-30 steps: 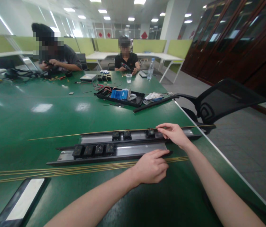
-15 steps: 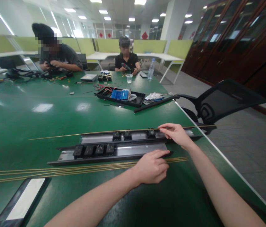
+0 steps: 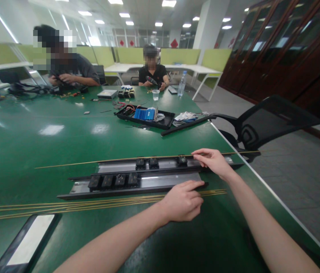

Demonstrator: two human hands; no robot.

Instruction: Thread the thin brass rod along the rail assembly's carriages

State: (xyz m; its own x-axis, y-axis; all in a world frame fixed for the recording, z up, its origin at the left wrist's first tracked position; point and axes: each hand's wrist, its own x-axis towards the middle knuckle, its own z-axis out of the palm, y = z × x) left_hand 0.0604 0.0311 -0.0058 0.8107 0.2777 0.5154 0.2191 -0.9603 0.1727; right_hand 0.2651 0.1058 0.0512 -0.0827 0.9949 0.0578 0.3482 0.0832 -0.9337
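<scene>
A long thin brass rod [image 3: 88, 163] runs along the far edge of the rear black-edged metal channel [image 3: 164, 165]. My right hand [image 3: 212, 161] pinches the rod between thumb and fingertips, near the channel's right end. Three black square blocks [image 3: 153, 163] sit in this rear channel. The front channel [image 3: 162, 178] lies parallel and nearer to me, with several black blocks [image 3: 120, 180] at its left half. My left hand [image 3: 183, 201] rests by the front channel's right end. Its index finger stretches along the channel's edge, the other fingers loosely bent. Its thumb is hidden.
Several loose brass rods [image 3: 91, 204] lie before the front channel, passing under my left hand. A phone-like black slab [image 3: 30, 239] is at lower left. Farther back are a black tray [image 3: 167, 121], gloves [image 3: 186, 117], a bottle [image 3: 181, 83] and two people. A chair [image 3: 273, 121] stands right.
My right hand and the rod have shifted very slightly to the right. My left hand and the channels look unmoved. The person at the far left has leaned a little.
</scene>
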